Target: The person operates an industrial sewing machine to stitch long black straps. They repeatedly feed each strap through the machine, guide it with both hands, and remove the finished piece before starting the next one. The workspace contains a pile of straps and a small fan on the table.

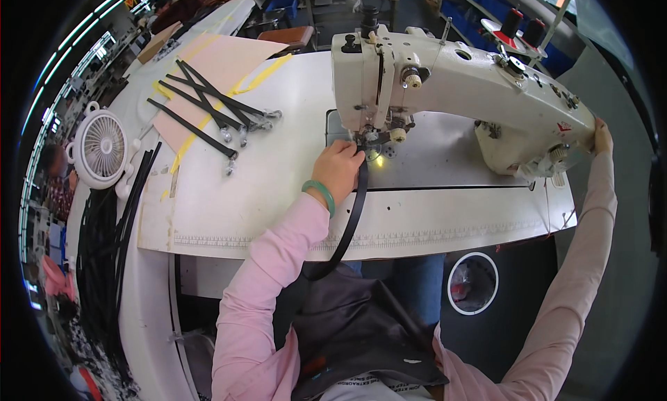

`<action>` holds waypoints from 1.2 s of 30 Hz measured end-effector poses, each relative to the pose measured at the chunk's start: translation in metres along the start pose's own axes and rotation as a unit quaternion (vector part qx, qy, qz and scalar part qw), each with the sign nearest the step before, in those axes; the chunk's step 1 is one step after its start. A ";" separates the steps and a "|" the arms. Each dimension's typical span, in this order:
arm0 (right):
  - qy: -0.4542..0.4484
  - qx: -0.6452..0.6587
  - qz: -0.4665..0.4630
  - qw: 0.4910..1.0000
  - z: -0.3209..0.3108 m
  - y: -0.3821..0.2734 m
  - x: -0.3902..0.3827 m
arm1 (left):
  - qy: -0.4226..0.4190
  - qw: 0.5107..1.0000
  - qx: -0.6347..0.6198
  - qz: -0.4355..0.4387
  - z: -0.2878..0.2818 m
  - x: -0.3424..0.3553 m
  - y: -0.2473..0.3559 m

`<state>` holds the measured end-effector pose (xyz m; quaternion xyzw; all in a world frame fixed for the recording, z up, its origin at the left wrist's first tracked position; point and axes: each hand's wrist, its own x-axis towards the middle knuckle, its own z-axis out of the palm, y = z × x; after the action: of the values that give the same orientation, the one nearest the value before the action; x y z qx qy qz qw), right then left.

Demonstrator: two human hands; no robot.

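Note:
My left hand (337, 170), with a green bangle at the wrist, is closed on a black strap (354, 217) beside the needle area of a white sewing machine (451, 74). From my fingers the strap curves down over the table's front edge toward my lap. Its end under the machine's foot is hidden by my hand and the machine. At the far right end of the machine, my right hand (603, 136) grips the handwheel; the wheel itself and some of the fingers are mostly out of sight. A small light (379, 161) shines on the machine bed.
Several short black straps with metal fittings (208, 99) lie on pink sheet material (240, 57) at the back left. Long black straps (101, 255) hang over the left edge beside a white fan (101, 145). Thread cones (512, 22) stand behind the machine; a round bin (473, 283) is below.

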<state>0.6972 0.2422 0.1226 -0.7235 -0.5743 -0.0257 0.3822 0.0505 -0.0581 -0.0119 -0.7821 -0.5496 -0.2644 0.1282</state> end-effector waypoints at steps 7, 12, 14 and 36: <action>-0.071 0.049 0.049 0.995 0.000 -0.011 -0.019 | 0.006 1.000 0.007 -0.014 -0.004 -0.003 -0.002; 0.126 0.445 0.077 0.883 0.036 0.007 -0.115 | -0.010 0.997 0.064 0.041 0.004 0.003 0.004; 0.065 0.438 0.110 0.890 0.041 -0.015 -0.127 | -0.011 0.994 0.088 0.058 0.001 -0.004 -0.001; 0.180 0.234 0.109 0.949 0.047 0.004 -0.146 | -0.008 0.999 0.004 0.043 -0.011 -0.011 -0.002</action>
<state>0.6320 0.1510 0.0175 -0.6553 -0.4036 0.0210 0.6381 0.0433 -0.0714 -0.0087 -0.8063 -0.5176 -0.2507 0.1380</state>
